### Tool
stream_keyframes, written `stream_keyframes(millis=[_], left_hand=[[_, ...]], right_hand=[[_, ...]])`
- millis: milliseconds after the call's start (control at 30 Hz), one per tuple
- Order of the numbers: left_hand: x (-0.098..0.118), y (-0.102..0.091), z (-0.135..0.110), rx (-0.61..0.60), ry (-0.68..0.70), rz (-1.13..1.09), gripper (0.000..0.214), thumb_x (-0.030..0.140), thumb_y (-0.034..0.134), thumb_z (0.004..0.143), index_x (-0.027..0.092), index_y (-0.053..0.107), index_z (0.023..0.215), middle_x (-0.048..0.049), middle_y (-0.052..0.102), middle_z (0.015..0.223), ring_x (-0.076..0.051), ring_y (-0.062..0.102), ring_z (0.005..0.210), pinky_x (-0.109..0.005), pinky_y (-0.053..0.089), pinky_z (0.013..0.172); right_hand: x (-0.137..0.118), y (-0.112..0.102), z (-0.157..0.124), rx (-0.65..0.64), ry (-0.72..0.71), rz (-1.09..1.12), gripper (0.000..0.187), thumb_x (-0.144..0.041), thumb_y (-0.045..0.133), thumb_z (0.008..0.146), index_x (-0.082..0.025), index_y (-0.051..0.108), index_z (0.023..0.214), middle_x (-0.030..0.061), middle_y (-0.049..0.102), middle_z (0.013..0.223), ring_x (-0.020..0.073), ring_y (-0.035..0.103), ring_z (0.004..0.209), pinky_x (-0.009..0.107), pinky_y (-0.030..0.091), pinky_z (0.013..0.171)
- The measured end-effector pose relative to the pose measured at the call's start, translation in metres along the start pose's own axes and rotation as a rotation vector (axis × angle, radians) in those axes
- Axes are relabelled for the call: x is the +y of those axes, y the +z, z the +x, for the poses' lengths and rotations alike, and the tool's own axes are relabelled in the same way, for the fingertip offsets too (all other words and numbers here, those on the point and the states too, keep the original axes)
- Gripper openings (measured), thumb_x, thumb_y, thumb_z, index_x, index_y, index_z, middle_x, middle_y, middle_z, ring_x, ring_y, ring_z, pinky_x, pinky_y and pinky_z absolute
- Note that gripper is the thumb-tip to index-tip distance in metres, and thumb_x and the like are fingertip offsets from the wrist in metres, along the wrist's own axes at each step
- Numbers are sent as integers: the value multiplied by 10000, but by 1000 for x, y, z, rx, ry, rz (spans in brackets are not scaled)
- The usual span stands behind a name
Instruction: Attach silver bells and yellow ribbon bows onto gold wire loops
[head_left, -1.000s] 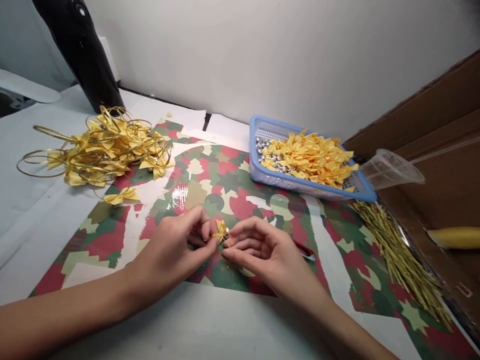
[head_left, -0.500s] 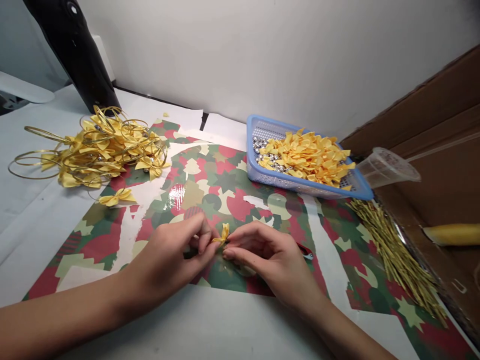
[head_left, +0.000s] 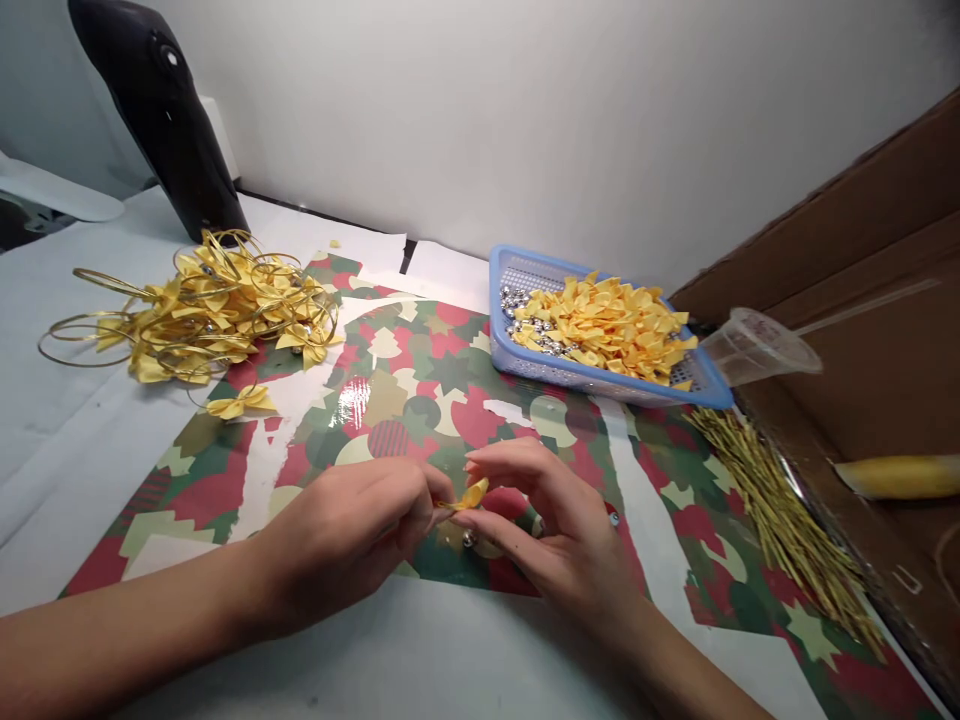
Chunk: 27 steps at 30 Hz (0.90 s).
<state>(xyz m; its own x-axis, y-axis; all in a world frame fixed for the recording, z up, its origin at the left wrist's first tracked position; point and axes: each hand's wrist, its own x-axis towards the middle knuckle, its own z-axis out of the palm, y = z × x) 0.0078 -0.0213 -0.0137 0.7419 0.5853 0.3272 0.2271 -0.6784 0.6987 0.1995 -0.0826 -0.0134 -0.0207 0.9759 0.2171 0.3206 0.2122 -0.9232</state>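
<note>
Low over the patterned paper, my left hand [head_left: 375,530] is closed in a pinch on a small yellow ribbon bow [head_left: 472,495]. My right hand [head_left: 559,530] has its thumb against the bow's lower edge, while its index finger stands apart above. Just under the right thumb is a small silver bell [head_left: 469,538]; whether it is joined to the bow cannot be seen. Behind my right hand, a red tool [head_left: 613,517] shows only a small part. A finished-looking yellow bow with thin gold wire [head_left: 241,402] lies beyond my left hand.
A pile of yellow bows with gold wire loops [head_left: 217,320] lies at the back left beside a black upright object [head_left: 165,120]. A blue basket [head_left: 600,385] holds yellow ribbon pieces and silver bells. At right are gold stems [head_left: 787,530], a clear cup [head_left: 761,345] and cardboard [head_left: 847,260].
The bow has turned to lie flatter and shifted slightly right. My right index finger has lifted away from the thumb, and the silver bell has come into sight below.
</note>
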Motion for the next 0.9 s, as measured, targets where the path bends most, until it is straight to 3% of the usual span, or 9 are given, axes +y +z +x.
stream_keyframes(millis=[133,267,400,600,900], left_hand=[[1,-1,2,36,-1,-32,253,27,441,789,226,447,634,6,707,779,-106,581,516,-233,522,591],[-1,-1,2,76,94,-35,237,18,434,806,229,484,708,-8,705,792,-109,635,626,-198,516,594],[-5,0,0,63,114,-72,237,14,450,811,238,520,840,0,702,835,-107,648,663,-189,512,620],[-6,-1,0,23,156,-11,228,30,439,855,237,527,891,-16,691,842,-124,647,716,-201,502,648],[-6,-1,3,54,225,92,201,41,461,876,191,565,960,-40,678,816,-132,614,694,-222,501,642]], right_hand=[[-4,-2,4,-115,345,318,240,-385,707,777,-237,626,949,15,659,825,155,645,742,246,540,627],[-3,-4,8,-207,490,442,211,-406,678,792,-199,654,762,5,645,715,133,613,663,241,515,630],[0,-3,9,-169,503,500,218,-406,698,772,-194,663,729,4,626,725,128,581,675,235,488,643],[-3,-6,10,-143,527,493,285,-459,675,777,-186,672,695,2,602,667,118,544,612,222,451,581],[-1,-3,8,-145,450,421,172,-340,702,785,-189,650,720,-11,598,715,106,536,650,218,435,595]])
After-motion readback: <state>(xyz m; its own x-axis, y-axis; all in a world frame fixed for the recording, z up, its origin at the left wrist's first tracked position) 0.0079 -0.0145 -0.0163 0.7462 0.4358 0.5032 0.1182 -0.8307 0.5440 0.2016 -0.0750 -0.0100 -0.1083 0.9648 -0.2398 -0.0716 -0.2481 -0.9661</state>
